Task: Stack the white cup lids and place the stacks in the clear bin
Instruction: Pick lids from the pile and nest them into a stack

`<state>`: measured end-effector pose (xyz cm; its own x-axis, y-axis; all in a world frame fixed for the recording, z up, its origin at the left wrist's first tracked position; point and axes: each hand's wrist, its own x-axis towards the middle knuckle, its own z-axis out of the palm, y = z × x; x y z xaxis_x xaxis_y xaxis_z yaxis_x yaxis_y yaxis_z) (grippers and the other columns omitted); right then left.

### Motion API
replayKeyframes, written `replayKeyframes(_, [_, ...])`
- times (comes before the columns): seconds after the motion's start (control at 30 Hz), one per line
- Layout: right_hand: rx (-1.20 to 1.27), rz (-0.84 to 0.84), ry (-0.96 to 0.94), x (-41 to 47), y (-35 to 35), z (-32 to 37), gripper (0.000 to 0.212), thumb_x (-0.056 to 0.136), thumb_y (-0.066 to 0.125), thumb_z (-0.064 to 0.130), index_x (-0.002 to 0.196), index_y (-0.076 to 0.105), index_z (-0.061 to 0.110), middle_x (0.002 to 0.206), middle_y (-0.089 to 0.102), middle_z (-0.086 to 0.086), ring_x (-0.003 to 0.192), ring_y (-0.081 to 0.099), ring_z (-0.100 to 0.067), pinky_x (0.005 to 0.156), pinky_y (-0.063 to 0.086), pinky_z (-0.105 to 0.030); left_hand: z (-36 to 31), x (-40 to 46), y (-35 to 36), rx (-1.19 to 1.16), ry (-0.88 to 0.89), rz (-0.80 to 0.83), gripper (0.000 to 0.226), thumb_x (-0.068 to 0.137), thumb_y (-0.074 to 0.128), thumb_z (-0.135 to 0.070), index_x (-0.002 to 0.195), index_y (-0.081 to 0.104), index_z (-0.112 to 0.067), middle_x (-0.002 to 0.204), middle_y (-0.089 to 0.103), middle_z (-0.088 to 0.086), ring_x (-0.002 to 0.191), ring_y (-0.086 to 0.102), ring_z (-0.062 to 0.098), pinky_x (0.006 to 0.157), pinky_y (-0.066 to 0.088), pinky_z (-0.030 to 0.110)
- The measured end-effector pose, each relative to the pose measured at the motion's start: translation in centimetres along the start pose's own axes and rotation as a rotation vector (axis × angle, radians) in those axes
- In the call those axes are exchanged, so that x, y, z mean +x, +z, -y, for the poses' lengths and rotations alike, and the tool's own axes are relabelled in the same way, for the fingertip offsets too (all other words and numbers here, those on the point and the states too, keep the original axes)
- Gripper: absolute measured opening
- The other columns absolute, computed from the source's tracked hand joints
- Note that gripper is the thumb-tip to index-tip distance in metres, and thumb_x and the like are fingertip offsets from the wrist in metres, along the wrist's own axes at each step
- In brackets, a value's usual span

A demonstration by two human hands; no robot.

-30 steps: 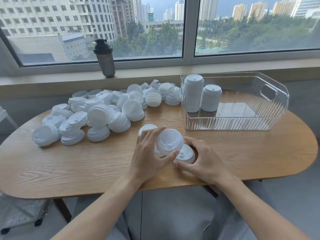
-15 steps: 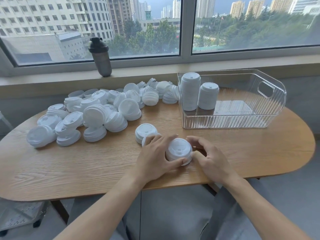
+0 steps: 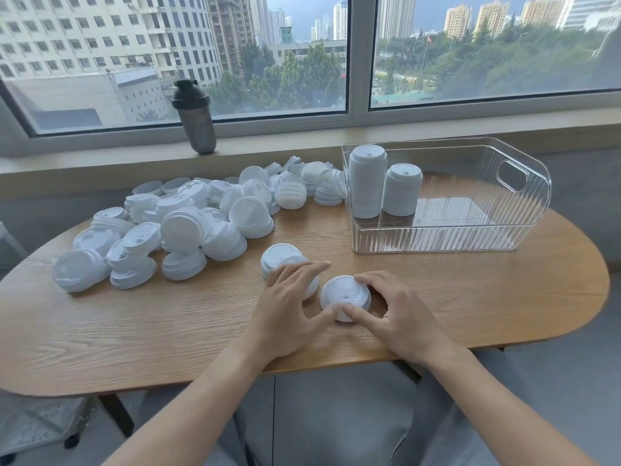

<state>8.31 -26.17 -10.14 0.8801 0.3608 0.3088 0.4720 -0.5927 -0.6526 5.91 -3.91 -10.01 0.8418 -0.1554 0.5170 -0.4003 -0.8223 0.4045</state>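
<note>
A short stack of white cup lids (image 3: 346,294) sits on the wooden table (image 3: 168,331) near its front edge. My right hand (image 3: 400,317) grips it, thumb at the near side and fingers round the far right. My left hand (image 3: 289,307) lies just left of it with fingers stretched out, thumb touching the stack's near left edge. Those fingers rest over another small lid stack (image 3: 280,258). The clear bin (image 3: 437,233) stands at the back right and holds a tall lid stack (image 3: 368,183) and a shorter lid stack (image 3: 401,190).
A big heap of loose white lids (image 3: 188,227) covers the table's left and back. A dark shaker bottle (image 3: 196,119) stands on the window sill behind it. The bin's right half shows only its bare floor.
My left hand lowered the lids it held onto the stack at my right hand, then slid off leftward with fingers spread. The joined stack now rests on the table.
</note>
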Motion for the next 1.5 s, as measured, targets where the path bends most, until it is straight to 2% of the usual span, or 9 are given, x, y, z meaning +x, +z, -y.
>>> replayKeyframes(0.13, [-0.062, 0.053, -0.011, 0.3, 0.2, -0.2, 0.080, 0.074, 0.077, 0.067, 0.140, 0.052, 0.029, 0.133, 0.052, 0.021, 0.126, 0.043, 0.003, 0.106, 0.032, -0.013, 2.5, -0.2, -1.4, 0.045, -0.051, -0.112, 0.058, 0.081, 0.062, -0.043, 0.137, 0.059, -0.027, 0.142, 0.057, -0.017, 0.134, 0.048, 0.010, 0.115, 0.031, 0.032])
replayKeyframes(0.3, [-0.090, 0.055, -0.012, 1.4, 0.5, -0.4, 0.083, 0.074, 0.078, 0.066, 0.142, 0.053, 0.025, 0.130, 0.050, 0.022, 0.127, 0.043, 0.000, 0.098, 0.021, 0.002, 4.4, -0.1, -2.4, 0.095, -0.100, -0.005, 0.077, 0.077, 0.062, -0.058, 0.147, 0.049, -0.028, 0.153, 0.044, -0.017, 0.141, 0.037, 0.009, 0.117, 0.023, 0.030])
replayKeyframes(0.4, [-0.089, 0.046, -0.021, 2.3, 0.6, -0.3, 0.082, 0.072, 0.080, 0.064, 0.139, 0.055, 0.023, 0.129, 0.057, 0.016, 0.124, 0.046, -0.004, 0.102, 0.030, -0.006, 4.5, 0.1, -2.1, 0.118, -0.065, 0.066, 0.086, 0.077, 0.063, -0.062, 0.153, 0.040, -0.029, 0.157, 0.039, -0.016, 0.146, 0.031, 0.008, 0.118, 0.018, 0.027])
replayKeyframes(0.5, [-0.089, 0.050, -0.015, 3.1, 0.7, -0.1, 0.081, 0.072, 0.082, 0.061, 0.138, 0.056, 0.022, 0.127, 0.057, 0.013, 0.122, 0.047, -0.004, 0.106, 0.036, -0.017, 4.6, 0.3, -1.9, 0.119, -0.079, 0.056, 0.084, 0.081, 0.065, -0.058, 0.154, 0.038, -0.028, 0.156, 0.043, -0.015, 0.145, 0.033, 0.010, 0.120, 0.022, 0.031])
replayKeyframes(0.8, [-0.090, 0.049, -0.038, 3.5, 1.0, -0.3, 0.088, 0.072, 0.083, 0.061, 0.145, 0.049, 0.027, 0.129, 0.048, 0.023, 0.128, 0.044, -0.003, 0.108, 0.033, -0.019, 4.4, -0.3, -2.1, 0.003, -0.091, -0.135, 0.082, 0.073, 0.071, -0.067, 0.141, 0.053, -0.027, 0.135, 0.053, -0.011, 0.123, 0.051, 0.013, 0.106, 0.038, 0.029])
replayKeyframes(0.97, [-0.111, -0.020, -0.016, 3.3, 1.1, -0.5, 0.080, 0.071, 0.083, 0.061, 0.136, 0.055, 0.023, 0.123, 0.054, 0.014, 0.121, 0.047, -0.008, 0.101, 0.033, -0.018, 4.0, -0.7, -2.5, 0.013, -0.078, 0.041, 0.080, 0.068, 0.073, -0.076, 0.132, 0.053, -0.032, 0.121, 0.056, -0.019, 0.113, 0.052, 0.006, 0.094, 0.044, 0.029])
replayKeyframes(1.2, [-0.173, -0.011, -0.010, 3.3, 1.2, -0.6, 0.083, 0.073, 0.079, 0.063, 0.140, 0.053, 0.022, 0.128, 0.054, 0.012, 0.124, 0.041, -0.009, 0.107, 0.031, -0.022, 4.3, -0.4, -2.0, 0.116, -0.123, 0.119, 0.080, 0.068, 0.069, -0.085, 0.130, 0.054, -0.037, 0.129, 0.053, -0.021, 0.123, 0.045, 0.003, 0.101, 0.031, 0.023])
replayKeyframes(1.37, [-0.148, -0.008, -0.023, 3.0, 1.0, -0.4, 0.089, 0.077, 0.072, 0.070, 0.148, 0.046, 0.024, 0.139, 0.050, 0.016, 0.131, 0.038, -0.006, 0.107, 0.027, -0.021, 4.4, -0.4, -2.4, 0.085, -0.102, 0.203, 0.072, 0.076, 0.055, -0.066, 0.142, 0.048, -0.038, 0.142, 0.050, -0.021, 0.134, 0.041, 0.006, 0.115, 0.028, 0.031])
replayKeyframes(1.5, [-0.161, -0.004, -0.024, 3.0, 1.0, -0.4, 0.070, 0.082, 0.071, 0.064, 0.139, 0.054, 0.027, 0.131, 0.053, 0.018, 0.127, 0.043, -0.009, 0.103, 0.030, -0.021, 4.5, -0.3, -2.5, 0.037, -0.136, 0.245, 0.076, 0.073, 0.053, -0.055, 0.147, 0.045, -0.037, 0.144, 0.052, -0.018, 0.137, 0.041, 0.005, 0.115, 0.022, 0.024])
